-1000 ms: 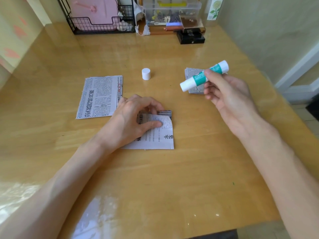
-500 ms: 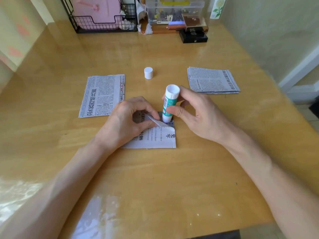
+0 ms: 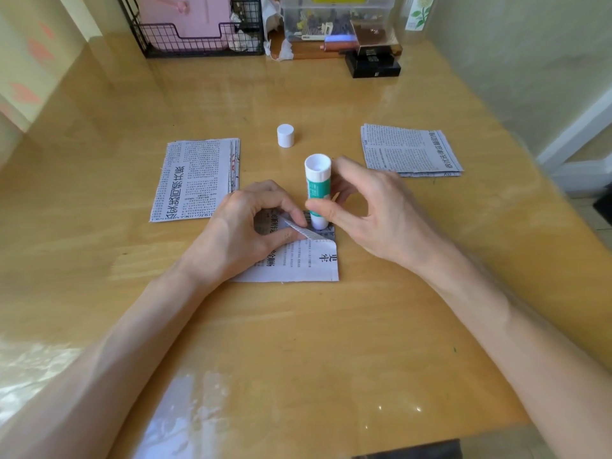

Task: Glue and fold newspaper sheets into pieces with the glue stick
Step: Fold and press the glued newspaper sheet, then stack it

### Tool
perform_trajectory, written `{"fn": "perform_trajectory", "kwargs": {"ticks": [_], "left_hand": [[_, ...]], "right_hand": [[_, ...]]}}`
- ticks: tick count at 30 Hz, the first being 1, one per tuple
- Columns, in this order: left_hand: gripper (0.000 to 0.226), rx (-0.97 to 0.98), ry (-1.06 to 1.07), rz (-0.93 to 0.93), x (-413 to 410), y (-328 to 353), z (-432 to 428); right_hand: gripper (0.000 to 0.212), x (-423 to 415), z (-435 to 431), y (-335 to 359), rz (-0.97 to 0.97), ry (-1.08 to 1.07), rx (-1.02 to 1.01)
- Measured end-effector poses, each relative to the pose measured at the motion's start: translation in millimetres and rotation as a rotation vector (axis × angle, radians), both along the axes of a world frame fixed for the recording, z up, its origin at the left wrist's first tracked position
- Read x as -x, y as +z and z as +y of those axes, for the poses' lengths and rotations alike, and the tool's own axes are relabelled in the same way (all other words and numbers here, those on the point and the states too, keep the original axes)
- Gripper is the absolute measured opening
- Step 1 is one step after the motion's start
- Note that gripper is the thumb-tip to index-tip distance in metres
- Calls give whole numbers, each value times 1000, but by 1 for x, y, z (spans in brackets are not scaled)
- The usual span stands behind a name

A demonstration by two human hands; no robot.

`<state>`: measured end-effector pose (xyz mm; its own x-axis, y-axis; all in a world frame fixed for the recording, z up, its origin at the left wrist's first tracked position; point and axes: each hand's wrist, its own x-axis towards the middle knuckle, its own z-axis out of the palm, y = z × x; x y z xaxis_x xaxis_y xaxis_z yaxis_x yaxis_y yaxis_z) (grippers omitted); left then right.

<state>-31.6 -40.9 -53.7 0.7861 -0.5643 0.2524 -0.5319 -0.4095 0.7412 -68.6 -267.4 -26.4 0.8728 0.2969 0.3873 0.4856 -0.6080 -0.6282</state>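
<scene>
Desk (image 3: 298, 342): wooden, glossy.
Folded newspaper piece (image 3: 308, 263): lying near centre. The left hand (image 3: 245, 226) is resting on it, its grip pinching the top flap up between thumb and fingertip.
Right hand (image 3: 374, 213): its grip is holding the glue stick (image 3: 318, 187) upright between thumb and fingers, lower end touching the paper under the lifted flap.
White cap (image 3: 285, 135): standing just beyond.
Left newspaper stack (image 3: 195, 180) and right newspaper stack (image 3: 407, 150): lying to either side.
Wire basket (image 3: 198, 44) and black box (image 3: 372, 66): sitting at the back edge.

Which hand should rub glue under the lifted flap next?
Right. The right hand grips the glue stick upright, tip down on the folded newspaper piece beside the flap. The left hand is busy pinching that flap up.
</scene>
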Motion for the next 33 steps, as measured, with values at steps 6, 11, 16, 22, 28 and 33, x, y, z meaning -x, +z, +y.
{"fn": "perform_trajectory", "kwargs": {"ticks": [6,11,16,22,28,33], "left_hand": [[16,3,-1,10,0,1,0],[15,-14,8,14,0,2,0],[15,-15,5,5,0,2,0],[16,-20,7,-11,-1,2,0],[13,-17,13,-11,0,1,-1],[15,-6,18,-11,-1,1,0]], "right_hand": [[30,-2,4,0,-27,-54,-5],[16,-3,-8,-1,115,17,-13],[24,-3,1,-2,18,-71,-30],[27,3,8,-9,-155,-171,-73],[23,0,-5,-3,-171,-242,-223],[24,5,-2,-8,-11,-50,-185]]}}
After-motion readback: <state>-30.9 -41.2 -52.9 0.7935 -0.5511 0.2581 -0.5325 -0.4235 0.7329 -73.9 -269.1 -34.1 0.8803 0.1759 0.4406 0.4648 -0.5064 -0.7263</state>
